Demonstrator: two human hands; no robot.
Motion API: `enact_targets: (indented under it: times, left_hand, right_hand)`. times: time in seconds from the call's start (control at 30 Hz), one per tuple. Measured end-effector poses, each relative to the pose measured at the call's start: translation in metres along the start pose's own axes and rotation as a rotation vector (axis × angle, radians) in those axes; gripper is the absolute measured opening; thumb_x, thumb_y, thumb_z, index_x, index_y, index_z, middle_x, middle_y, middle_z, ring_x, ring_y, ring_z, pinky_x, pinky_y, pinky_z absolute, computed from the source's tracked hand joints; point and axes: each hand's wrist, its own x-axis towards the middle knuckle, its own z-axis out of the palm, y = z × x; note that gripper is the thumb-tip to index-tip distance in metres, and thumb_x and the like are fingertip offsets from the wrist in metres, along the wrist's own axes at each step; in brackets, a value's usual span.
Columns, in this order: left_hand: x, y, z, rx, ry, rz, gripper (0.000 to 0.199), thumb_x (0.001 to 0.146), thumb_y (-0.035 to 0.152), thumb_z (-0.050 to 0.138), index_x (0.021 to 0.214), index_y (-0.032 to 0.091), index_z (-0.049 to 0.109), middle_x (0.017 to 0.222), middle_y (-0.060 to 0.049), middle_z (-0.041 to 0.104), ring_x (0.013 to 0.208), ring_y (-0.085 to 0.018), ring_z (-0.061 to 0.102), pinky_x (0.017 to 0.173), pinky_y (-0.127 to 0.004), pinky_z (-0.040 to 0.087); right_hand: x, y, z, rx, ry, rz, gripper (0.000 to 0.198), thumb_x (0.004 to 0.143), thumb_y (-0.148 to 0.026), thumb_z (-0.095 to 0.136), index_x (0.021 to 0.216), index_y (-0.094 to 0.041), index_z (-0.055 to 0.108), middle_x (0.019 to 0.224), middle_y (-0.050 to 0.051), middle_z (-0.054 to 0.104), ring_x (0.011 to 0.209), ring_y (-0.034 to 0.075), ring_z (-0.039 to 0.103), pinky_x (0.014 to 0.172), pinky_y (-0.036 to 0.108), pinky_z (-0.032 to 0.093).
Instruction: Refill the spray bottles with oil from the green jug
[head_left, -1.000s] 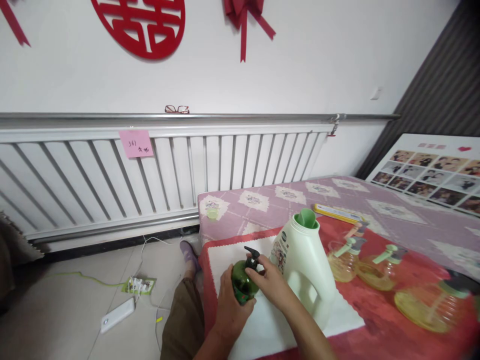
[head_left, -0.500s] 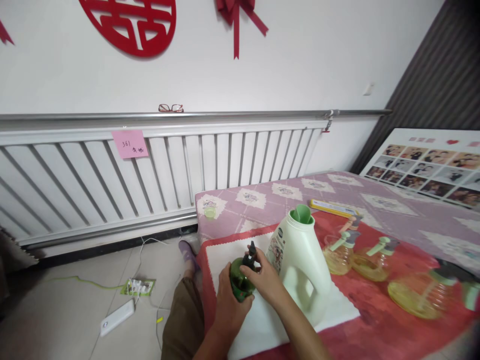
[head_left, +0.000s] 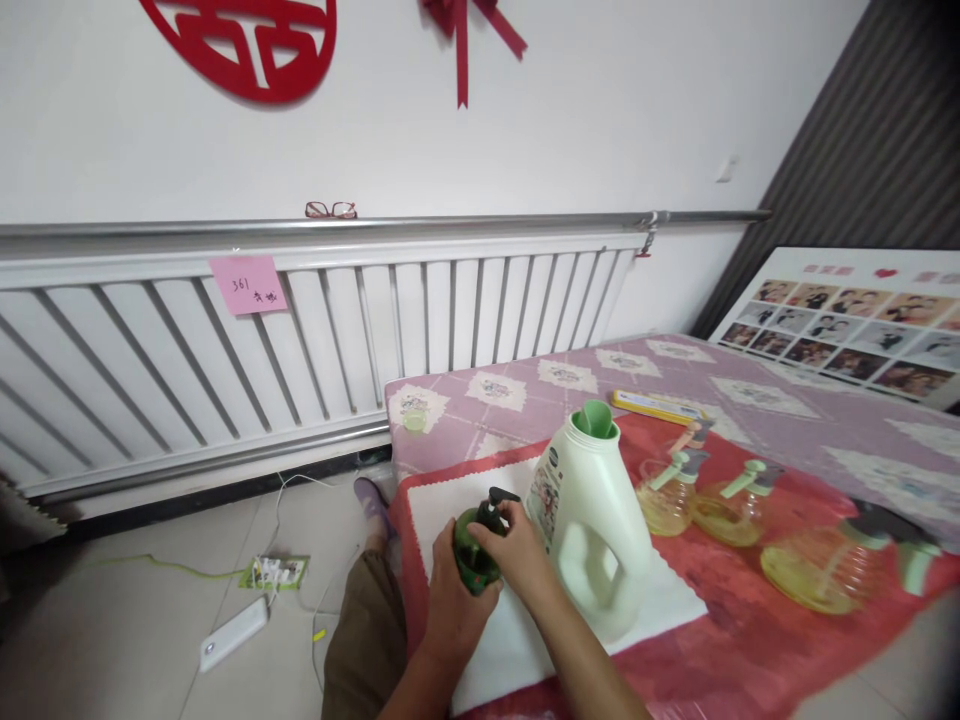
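Note:
A green pump bottle (head_left: 474, 562) with a black pump head (head_left: 496, 505) is held over the white cloth (head_left: 510, 655). My left hand (head_left: 457, 605) wraps round the bottle's body from the left and below. Closed on the pump head is my right hand (head_left: 517, 545), its thumb and fingers at the collar. Just right of my hands stands a large pale green detergent jug (head_left: 600, 500), upright, with a green spout (head_left: 595, 418) in its uncapped neck. My fingers partly hide the bottle.
Several clear spray bottles with yellow liquid (head_left: 731, 515) stand on the red cloth (head_left: 720, 630) at right. A small green cap (head_left: 414, 418) and a yellow box (head_left: 660, 405) lie on the bed. Power strip (head_left: 276, 572), cables and white power bank (head_left: 234, 635) occupy the floor.
The pump head has turned in my right hand, so its nozzle now points right. My left hand still holds the bottle. The whole view has shifted slightly.

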Motion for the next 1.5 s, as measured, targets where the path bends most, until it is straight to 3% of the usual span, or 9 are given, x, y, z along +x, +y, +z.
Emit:
enact_targets:
  times: [0.23, 0.47, 0.67, 0.8, 1.0, 1.13, 1.27, 1.4, 1.5]
  left_hand:
    - [0.001, -0.004, 0.000, 0.022, -0.006, -0.018, 0.089, 0.064, 0.026, 0.071, 0.143, 0.013, 0.033, 0.146, -0.018, 0.047, 0.135, -0.029, 0.048, 0.112, -0.036, 0.040]
    - [0.000, -0.006, 0.001, 0.004, -0.001, 0.010, 0.088, 0.063, 0.024, 0.072, 0.142, 0.012, 0.035, 0.146, -0.019, 0.047, 0.136, -0.029, 0.047, 0.113, -0.037, 0.039]
    - [0.001, -0.008, 0.002, 0.004, -0.005, -0.004, 0.089, 0.064, 0.024, 0.072, 0.143, 0.013, 0.033, 0.147, -0.020, 0.045, 0.136, -0.030, 0.047, 0.112, -0.038, 0.040]
    - [0.000, -0.007, 0.002, 0.015, -0.009, 0.031, 0.087, 0.065, 0.022, 0.070, 0.143, 0.012, 0.031, 0.147, -0.020, 0.044, 0.137, -0.029, 0.045, 0.114, -0.040, 0.037]
    - [-0.001, -0.007, 0.003, 0.032, -0.001, 0.058, 0.086, 0.065, 0.021, 0.069, 0.142, 0.012, 0.033, 0.145, -0.020, 0.047, 0.137, -0.029, 0.046, 0.114, -0.040, 0.038]
    - [-0.001, -0.006, 0.004, 0.047, 0.014, 0.074, 0.082, 0.067, 0.024, 0.068, 0.142, 0.013, 0.034, 0.143, -0.019, 0.049, 0.135, -0.029, 0.048, 0.113, -0.041, 0.040]
    - [-0.002, -0.001, 0.003, 0.029, 0.011, 0.043, 0.081, 0.071, 0.030, 0.068, 0.141, 0.011, 0.034, 0.142, -0.022, 0.050, 0.136, -0.031, 0.047, 0.111, -0.041, 0.042]
    - [0.000, 0.003, -0.003, -0.039, -0.016, -0.007, 0.088, 0.072, 0.036, 0.072, 0.144, 0.013, 0.028, 0.148, -0.021, 0.044, 0.137, -0.030, 0.047, 0.111, -0.040, 0.042]
    - [0.005, 0.001, -0.010, -0.096, -0.045, -0.052, 0.089, 0.070, 0.033, 0.073, 0.145, 0.016, 0.027, 0.147, -0.019, 0.046, 0.134, -0.029, 0.050, 0.110, -0.040, 0.043]
  right_hand:
    - [-0.008, 0.002, -0.005, 0.185, -0.147, -0.071, 0.042, 0.076, -0.047, 0.063, 0.111, -0.024, 0.064, 0.111, 0.006, 0.074, 0.108, 0.025, 0.067, 0.098, 0.039, 0.051]
    - [-0.001, 0.016, 0.002, 0.220, -0.082, -0.045, 0.033, 0.067, -0.038, 0.072, 0.094, -0.024, 0.060, 0.086, 0.002, 0.073, 0.086, 0.025, 0.070, 0.083, 0.040, 0.056]
    - [-0.002, 0.013, 0.000, 0.235, -0.123, -0.076, 0.049, 0.072, -0.041, 0.068, 0.117, -0.024, 0.060, 0.111, 0.006, 0.073, 0.103, 0.024, 0.069, 0.093, 0.039, 0.053]
    - [-0.005, 0.011, -0.001, 0.182, -0.130, -0.065, 0.036, 0.076, -0.041, 0.066, 0.106, -0.023, 0.065, 0.096, 0.003, 0.075, 0.091, 0.024, 0.070, 0.085, 0.038, 0.055]
    - [-0.006, 0.009, 0.002, 0.105, -0.032, -0.059, 0.021, 0.072, -0.037, 0.069, 0.085, -0.024, 0.059, 0.075, -0.002, 0.067, 0.075, 0.022, 0.066, 0.073, 0.034, 0.053]
    - [-0.008, 0.016, 0.005, 0.120, -0.013, -0.057, 0.040, 0.070, -0.036, 0.068, 0.107, -0.024, 0.059, 0.101, 0.003, 0.072, 0.097, 0.024, 0.068, 0.090, 0.038, 0.053]
    - [-0.015, 0.027, 0.003, 0.145, 0.013, -0.029, 0.066, 0.068, -0.038, 0.069, 0.130, -0.023, 0.051, 0.135, 0.011, 0.062, 0.127, 0.028, 0.057, 0.104, 0.043, 0.047]
    - [-0.031, 0.038, -0.007, 0.131, 0.022, -0.002, 0.066, 0.073, -0.041, 0.065, 0.135, -0.023, 0.049, 0.144, 0.014, 0.055, 0.136, 0.030, 0.049, 0.109, 0.050, 0.042]
    - [-0.048, 0.046, -0.019, 0.082, -0.025, -0.022, 0.060, 0.076, -0.040, 0.064, 0.133, -0.023, 0.053, 0.142, 0.014, 0.057, 0.133, 0.029, 0.053, 0.106, 0.049, 0.045]
